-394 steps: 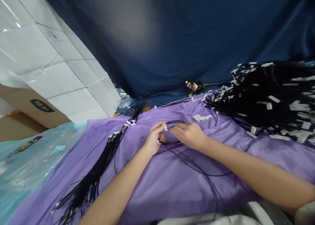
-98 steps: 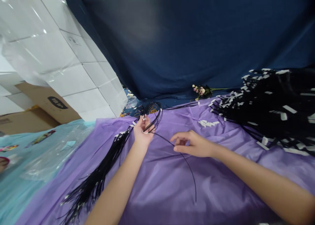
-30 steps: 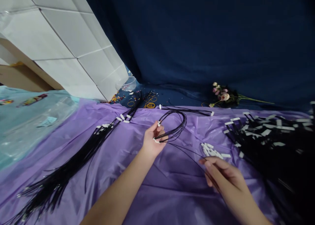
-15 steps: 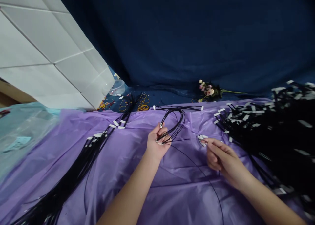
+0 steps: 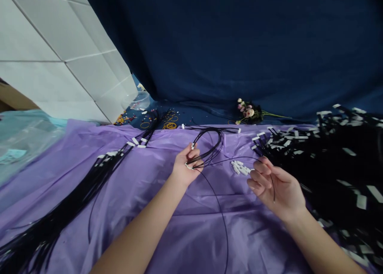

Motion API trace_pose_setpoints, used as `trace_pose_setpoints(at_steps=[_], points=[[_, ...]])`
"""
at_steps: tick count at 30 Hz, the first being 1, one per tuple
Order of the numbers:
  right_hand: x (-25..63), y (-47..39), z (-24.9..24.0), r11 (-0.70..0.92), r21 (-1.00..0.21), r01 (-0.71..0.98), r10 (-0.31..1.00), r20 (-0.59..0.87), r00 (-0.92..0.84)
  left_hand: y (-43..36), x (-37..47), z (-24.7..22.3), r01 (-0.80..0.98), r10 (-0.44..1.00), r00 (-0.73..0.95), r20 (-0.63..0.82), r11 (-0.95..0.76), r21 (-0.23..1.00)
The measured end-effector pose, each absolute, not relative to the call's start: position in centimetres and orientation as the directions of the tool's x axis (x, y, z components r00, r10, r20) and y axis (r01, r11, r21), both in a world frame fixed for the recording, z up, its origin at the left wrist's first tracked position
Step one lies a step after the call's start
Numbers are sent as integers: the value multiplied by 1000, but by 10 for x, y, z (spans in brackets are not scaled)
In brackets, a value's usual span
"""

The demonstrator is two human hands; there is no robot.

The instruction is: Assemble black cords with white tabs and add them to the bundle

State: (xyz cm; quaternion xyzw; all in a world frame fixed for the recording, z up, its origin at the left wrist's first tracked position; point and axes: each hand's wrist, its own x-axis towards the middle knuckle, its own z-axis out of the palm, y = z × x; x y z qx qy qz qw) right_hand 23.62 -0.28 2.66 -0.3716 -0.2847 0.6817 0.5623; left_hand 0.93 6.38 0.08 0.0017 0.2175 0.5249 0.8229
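A looped black cable bundle (image 5: 220,140) with white connectors at its ends is gripped in my left hand (image 5: 186,165), near the middle of the purple sheet (image 5: 191,234). One loose black wire (image 5: 224,222) hangs from it toward the bottom edge. Another thin wire runs right to my right hand (image 5: 277,184), pinched between thumb and fingertip, its free end hanging below. Just left of those fingers lies a small pile of white connectors (image 5: 239,168) on the sheet.
Cable bundles lie at left (image 5: 77,196); a large black cable heap (image 5: 338,162) fills the right. Behind are artificial flowers (image 5: 249,112), yellow rubber bands (image 5: 170,126), a clear bowl (image 5: 140,101) and a dark blue curtain (image 5: 239,42). White tiles (image 5: 36,82) stand back left.
My right hand has moved right, off the white connectors, and turned palm up, drawing the wire along. The connector pile is now uncovered. The view has shifted slightly.
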Motion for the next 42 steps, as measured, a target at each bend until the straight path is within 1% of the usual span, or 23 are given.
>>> trace_pose_setpoints(at_steps=[2,4,9,15,19,21,25,28,33,35,37,38,40,42], points=[[239,-5,26,-166,-853,-495,986,-152,-68,62,11,1,-868,870,347,-350,439,232],[241,-7,24,-131,-865,-485,991,-125,-46,61,13,0,-866,870,348,-348,441,236],[240,-7,23,-97,-787,-609,995,-84,-49,59,16,-2,-865,870,343,-355,440,241],[230,2,17,-5,-792,-611,998,-44,50,57,19,-6,-884,888,334,-317,411,220],[230,7,11,25,-762,-647,997,-30,74,55,26,-11,-875,882,350,-315,428,227],[233,5,12,47,-776,-629,995,-21,100,56,29,-13,-873,886,339,-316,421,246],[238,-3,19,106,-838,-535,991,44,128,56,33,-15,-871,892,334,-306,416,263],[236,-10,26,91,-850,-518,994,42,105,55,38,-13,-853,890,319,-325,419,310],[231,-20,26,74,-890,-449,996,90,-12,53,48,-16,-787,893,304,-331,431,442],[230,-24,22,58,-920,-387,989,107,-104,52,51,-20,-772,912,282,-297,399,494],[229,-24,16,69,-968,-241,976,116,-186,50,55,-22,-750,934,255,-251,355,558],[229,-23,13,94,-984,-149,972,123,-200,49,56,-23,-733,943,241,-228,331,595],[228,-17,6,161,-987,17,974,156,-167,46,60,-23,-678,956,216,-200,294,674],[227,-10,0,224,-964,141,971,208,-118,44,63,-22,-605,959,210,-189,279,745]])
